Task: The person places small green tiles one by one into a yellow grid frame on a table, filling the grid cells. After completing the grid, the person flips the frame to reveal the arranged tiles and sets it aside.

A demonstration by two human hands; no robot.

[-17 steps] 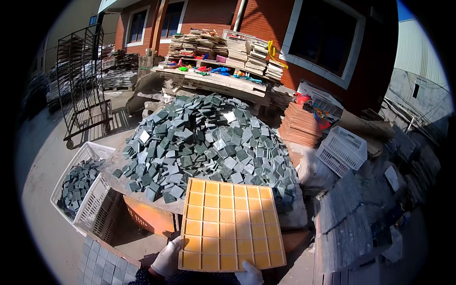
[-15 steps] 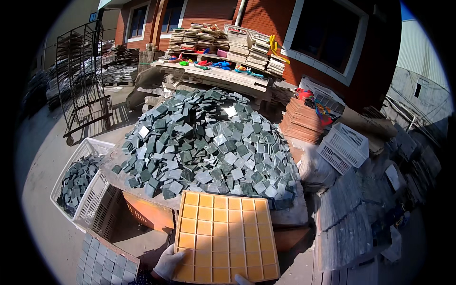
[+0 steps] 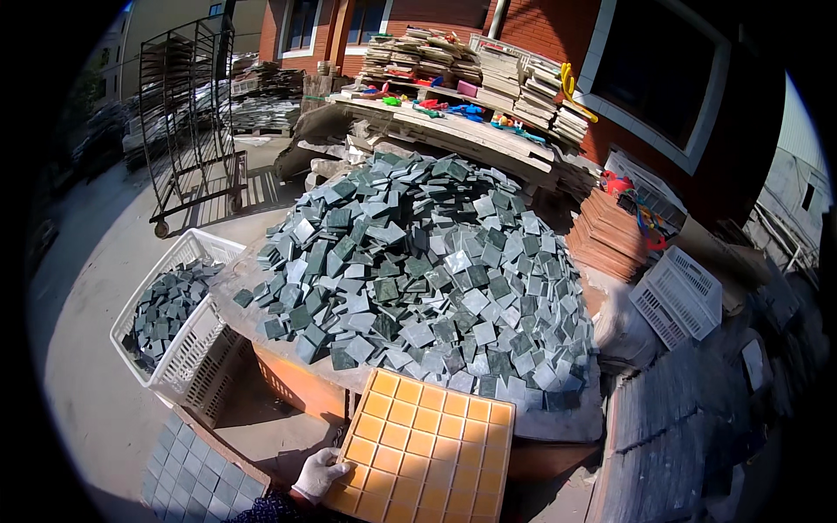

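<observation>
At the lower left of the frame lies a sheet of grey squares, with a white crate of grey chips just above it. Further right, at the bottom, the left hand, in a pale glove, is closed on the left rim of the yellow tray; its thumb side shows, the fingers underneath are hidden. The right hand is out of view, so I cannot tell how its fingers stand. The tray is at bottom centre, its visible cells bare, below the pile of grey-green tiles; slabs are stacked at lower right.

For a sure hold, I would keep the thumb on the rim and support the far side too — gripped by one edge, so broad a tray could twist — and keep its top edge off the loose tiles.

Against half a second ago, the tray's top edge slopes more steeply down to the right, and its lower right corner has left the frame. The right fingertips at the lower edge are gone. Pile and crate sit farther right — the camera seems to have turned left.
</observation>
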